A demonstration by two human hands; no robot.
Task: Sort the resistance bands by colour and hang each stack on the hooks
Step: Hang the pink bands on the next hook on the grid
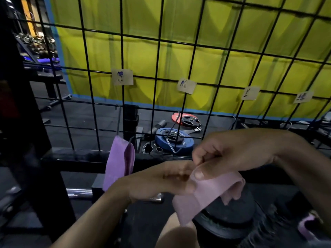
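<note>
A pale pink resistance band (202, 196) hangs between my two hands in front of the black wire grid (157, 72). My right hand (238, 151) pinches its upper edge with thumb and fingers. My left hand (161, 181) holds the band's left side, its fingers blurred. A purple band (119, 161) hangs from a metal hook (119, 120) on the grid's left part. A second metal hook (172, 138) hangs bare further right. Paper labels (122, 77) are stuck to the grid above the hooks.
Behind the grid lie a blue weight plate (161, 142), a red one (176, 117) and a black one (190, 120) on the dark floor, before a yellow curtain (223, 33). A black weight stack (227, 221) stands under my hands. Something pink (308, 226) lies at lower right.
</note>
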